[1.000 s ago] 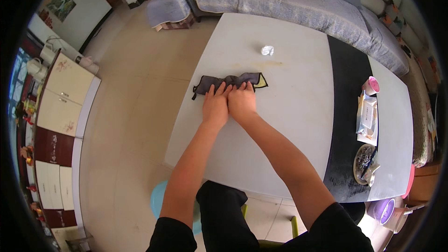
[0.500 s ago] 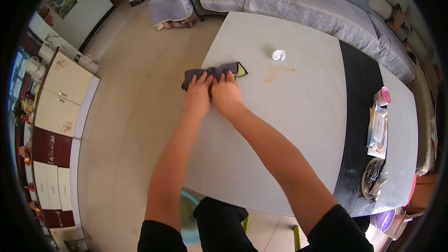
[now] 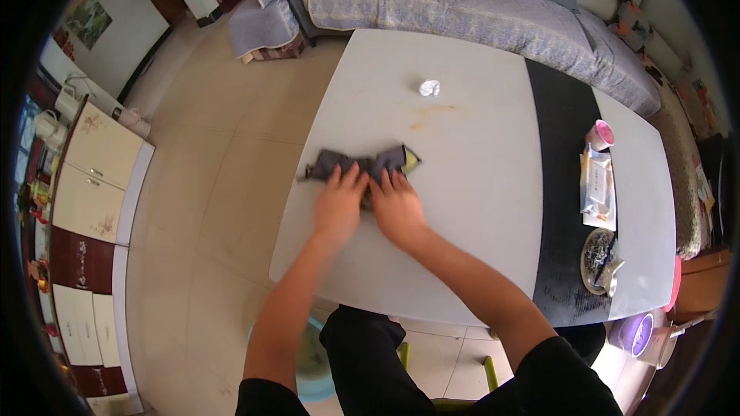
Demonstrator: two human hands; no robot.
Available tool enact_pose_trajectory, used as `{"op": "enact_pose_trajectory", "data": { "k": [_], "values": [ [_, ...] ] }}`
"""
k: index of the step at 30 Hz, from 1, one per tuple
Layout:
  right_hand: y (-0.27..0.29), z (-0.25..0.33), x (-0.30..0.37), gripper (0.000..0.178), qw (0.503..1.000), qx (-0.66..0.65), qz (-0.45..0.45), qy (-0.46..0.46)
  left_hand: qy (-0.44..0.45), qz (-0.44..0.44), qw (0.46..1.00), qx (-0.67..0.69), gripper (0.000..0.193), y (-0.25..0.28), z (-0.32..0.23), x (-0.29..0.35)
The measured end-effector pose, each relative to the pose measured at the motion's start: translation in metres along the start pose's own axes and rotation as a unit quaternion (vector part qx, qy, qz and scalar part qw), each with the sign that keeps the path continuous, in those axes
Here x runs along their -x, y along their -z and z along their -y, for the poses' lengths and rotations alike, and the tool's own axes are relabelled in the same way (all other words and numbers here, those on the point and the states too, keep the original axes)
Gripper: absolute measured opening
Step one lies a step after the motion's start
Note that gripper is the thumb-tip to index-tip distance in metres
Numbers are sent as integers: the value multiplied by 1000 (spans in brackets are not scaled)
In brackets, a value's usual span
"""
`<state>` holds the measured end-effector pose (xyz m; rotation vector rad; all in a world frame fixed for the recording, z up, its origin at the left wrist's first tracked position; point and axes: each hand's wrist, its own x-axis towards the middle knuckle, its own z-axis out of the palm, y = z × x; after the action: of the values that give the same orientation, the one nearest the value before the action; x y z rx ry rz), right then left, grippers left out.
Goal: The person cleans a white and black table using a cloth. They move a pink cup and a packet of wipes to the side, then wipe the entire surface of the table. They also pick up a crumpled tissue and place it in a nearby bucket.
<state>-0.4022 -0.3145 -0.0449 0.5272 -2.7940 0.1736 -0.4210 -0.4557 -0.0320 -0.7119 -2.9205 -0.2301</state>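
A dark grey cloth (image 3: 331, 159) with a yellow-green underside showing at its right corner lies bunched on the pale table (image 3: 470, 185), near the left edge. My left hand (image 3: 338, 206) presses on its near side, fingers bent over the fabric. Right beside it, my right hand (image 3: 398, 211) holds the cloth down in the same way, the two hands nearly touching. Beyond the cloth, a yellowish-brown smear (image 3: 428, 114) marks the tabletop. Farther back sits a crumpled white wad (image 3: 429, 88), apart from both hands.
Along the table's black stripe stand a pink cup (image 3: 600, 135), a pack of wipes (image 3: 597, 185) and a round tray (image 3: 592, 262) holding small dark bits. A light-blue basin (image 3: 316, 389) is on the floor by my legs. A covered sofa (image 3: 432, 0) lies behind the table.
Both hands have drawn the cloth toward me, and it now lies farther in from the table's left edge. The view has shifted slightly; the white wad and smear stay put on the table.
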Motion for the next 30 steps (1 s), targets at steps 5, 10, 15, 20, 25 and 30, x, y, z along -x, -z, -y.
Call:
{"op": "enact_pose_trajectory", "data": {
  "k": [5, 10, 15, 20, 25, 30],
  "values": [
    [69, -7, 146, 40, 996, -91, 24, -6, -112, -11, 992, -59, 40, 7, -98, 78],
    [84, -53, 167, 40, 997, -48, 20, -62, -148, -57, 985, 61, 38, -1, -152, 35],
    [48, -130, 95, 33, 995, 24, -23, -95, -95, -93, 989, 64, 34, -42, -165, -67],
    [23, -165, 10, 39, 975, 54, 82, -200, 1, -53, 993, 101, 34, -45, -155, -141],
    [39, -115, 28, 37, 988, 57, 45, -139, -1, -18, 1000, 6, 39, -31, -136, -87],
    [43, -48, 89, 37, 995, 43, -92, -7, -44, -46, 998, -26, 36, -13, -120, 4]
  ]
}}
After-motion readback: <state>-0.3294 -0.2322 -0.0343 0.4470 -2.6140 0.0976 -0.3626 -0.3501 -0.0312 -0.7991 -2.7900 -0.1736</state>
